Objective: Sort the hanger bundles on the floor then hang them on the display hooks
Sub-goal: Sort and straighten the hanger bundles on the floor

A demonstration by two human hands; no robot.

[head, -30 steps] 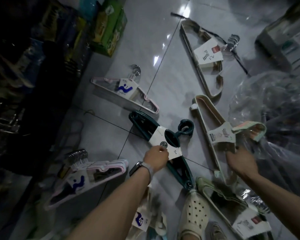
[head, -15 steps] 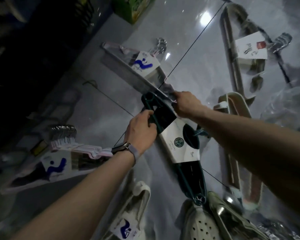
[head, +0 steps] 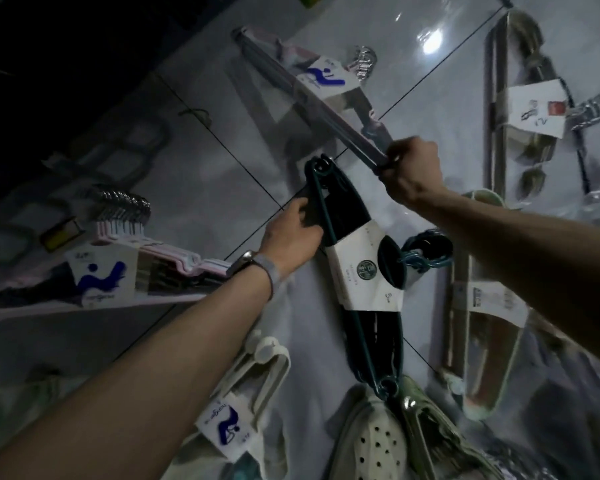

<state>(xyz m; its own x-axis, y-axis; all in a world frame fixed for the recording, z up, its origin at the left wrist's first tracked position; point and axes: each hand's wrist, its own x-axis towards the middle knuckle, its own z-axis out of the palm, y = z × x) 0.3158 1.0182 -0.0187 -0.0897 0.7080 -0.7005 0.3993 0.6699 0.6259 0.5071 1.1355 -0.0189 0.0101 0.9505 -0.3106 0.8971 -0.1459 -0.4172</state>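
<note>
The grey tiled floor (head: 222, 161) is under everything, with hanger bundles spread round both hands. The teal hanger bundle (head: 340, 209) lies flat, running from the left fingers (head: 307, 225) down toward the white clog (head: 371, 441). It has a white paper band across the middle and teal hooks on the side away from those fingers. The pink hanger bundle (head: 312, 88) has a blue-logo card and runs diagonally up and away from the right fingers (head: 400, 152), with chrome hooks on its far side. Cannot tell if its near end is off the floor. The 2nd pink bundle (head: 174, 268) has the same logo and chrome hooks on top. It lies left of the left fingers, its end hidden behind the wrist. The beige bundle (head: 499, 98), with a white-and-red tag, lies right of the right fingers, apart from them. The 2nd beige bundle (head: 482, 327) sits under the right forearm. The cream bundle (head: 257, 372), with a blue-logo card, lies below the left forearm beside the clog.

The left hand (head: 291, 233) has its fingers curled over the upper edge of the teal hanger bundle, gripping it. The right hand (head: 413, 171) has its fingers wrapped tight round the near end of the pink hanger bundle. A wristwatch (head: 248, 263) is on the left wrist.

Vs 1.0 s ago: the left hand went from the paper band to the bundle's upper end, and the right hand left the 2nd beige bundle for the pink one. Vs 0.5 s ago: both grips are the same.
</note>
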